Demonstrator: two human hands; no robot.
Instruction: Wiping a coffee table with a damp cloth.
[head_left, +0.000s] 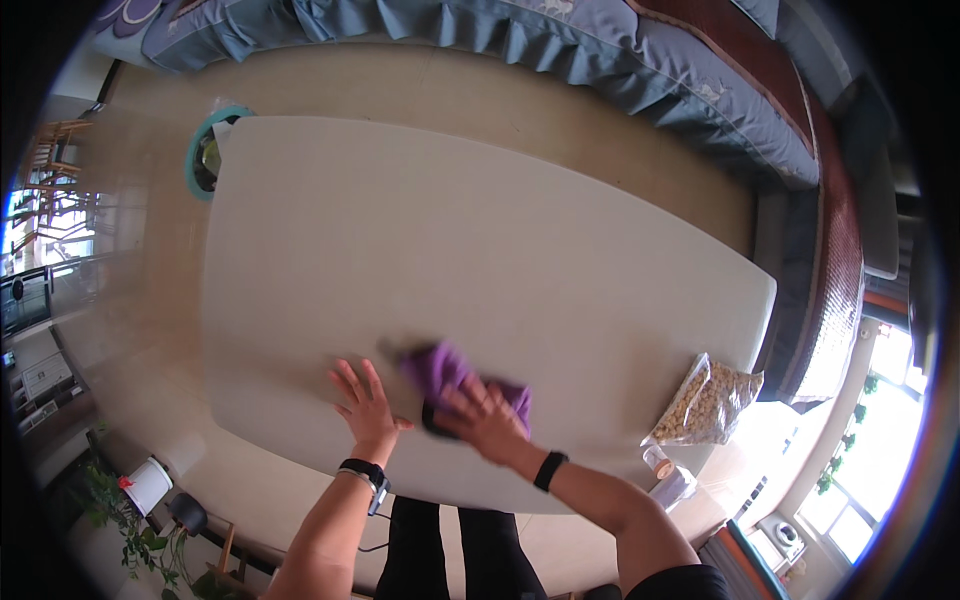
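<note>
Before me stands a pale table (390, 240) with rounded corners. My left hand (369, 414) rests palm down near its front edge, fingers spread, holding nothing. My right hand (480, 416) presses on a crumpled purple cloth (439, 370) lying on the tabletop; both are blurred. A dark, round-cornered object (435, 421) shows beside the cloth, partly under my right hand, and I cannot tell what it is. The cloth lies to the right of my left hand, apart from it.
A clear bag of tan pieces (709, 401) lies at the table's right end, near a small clear container (660, 461) and a plastic-wrapped packet (675, 486). A teal-rimmed bin (196, 161) stands by the far left corner. Beyond is a sofa with a blue ruffled cover (525, 45).
</note>
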